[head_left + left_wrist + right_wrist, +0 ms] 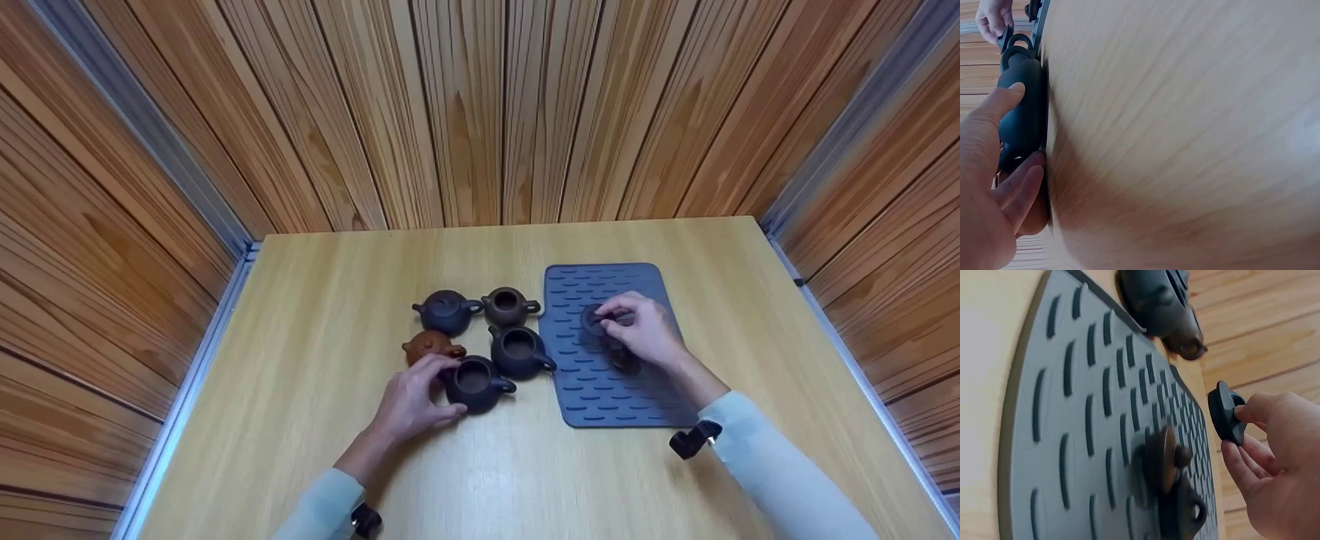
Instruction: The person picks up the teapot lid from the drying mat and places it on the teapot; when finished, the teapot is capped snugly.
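My left hand (pixel 409 397) holds a black lidless teapot (pixel 484 403) standing on the table, the thumb on its near side and the fingers by its spout end. Its handle points right. Over the grey ridged mat (pixel 600 405), my right hand (pixel 641 330) pinches a black teapot lid (pixel 1220 410) by its knob. In the right wrist view the lid is tilted on edge, above the mat. Below that hand, a brown lid (pixel 1158 458) with a round knob and a black lid (pixel 1179 509) with a looped knob lie on the mat.
Beside the held teapot are a reddish-brown teapot (pixel 426 346) and another black lidless teapot (pixel 517 367). Behind them stand a dark lidded teapot (pixel 446 315) and a brown lidless teapot (pixel 496 318). Wood-plank walls (pixel 465 112) enclose the table.
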`<state>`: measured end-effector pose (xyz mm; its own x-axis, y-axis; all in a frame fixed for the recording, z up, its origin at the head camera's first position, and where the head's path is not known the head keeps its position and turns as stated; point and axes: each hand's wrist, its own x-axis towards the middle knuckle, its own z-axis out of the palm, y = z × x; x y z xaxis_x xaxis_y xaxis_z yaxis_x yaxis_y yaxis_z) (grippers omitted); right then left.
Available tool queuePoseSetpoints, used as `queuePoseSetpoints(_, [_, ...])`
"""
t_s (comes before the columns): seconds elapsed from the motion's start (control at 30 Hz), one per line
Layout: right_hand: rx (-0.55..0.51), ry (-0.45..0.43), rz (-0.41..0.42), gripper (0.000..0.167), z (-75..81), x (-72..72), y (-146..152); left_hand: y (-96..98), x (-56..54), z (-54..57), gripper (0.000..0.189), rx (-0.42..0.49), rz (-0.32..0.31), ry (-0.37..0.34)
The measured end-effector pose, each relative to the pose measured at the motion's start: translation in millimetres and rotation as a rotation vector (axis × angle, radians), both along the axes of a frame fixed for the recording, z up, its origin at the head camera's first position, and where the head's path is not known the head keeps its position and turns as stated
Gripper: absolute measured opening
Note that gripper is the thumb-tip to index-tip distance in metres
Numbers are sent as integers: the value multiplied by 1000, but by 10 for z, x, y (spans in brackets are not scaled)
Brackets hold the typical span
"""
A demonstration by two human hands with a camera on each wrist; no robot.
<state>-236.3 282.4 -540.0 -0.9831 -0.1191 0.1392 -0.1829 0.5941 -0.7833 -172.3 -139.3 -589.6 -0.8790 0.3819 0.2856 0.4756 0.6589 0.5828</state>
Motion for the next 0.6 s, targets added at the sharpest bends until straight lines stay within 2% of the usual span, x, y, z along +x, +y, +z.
queuePoseSetpoints(0.23, [4,-30,64,17,77,38,-227,3,-9,6,65,-1,5,-19])
queuePoseSetpoints(0.6, [26,30,158,16,196,60,-574,10,-11,7,66,-6,2,-20])
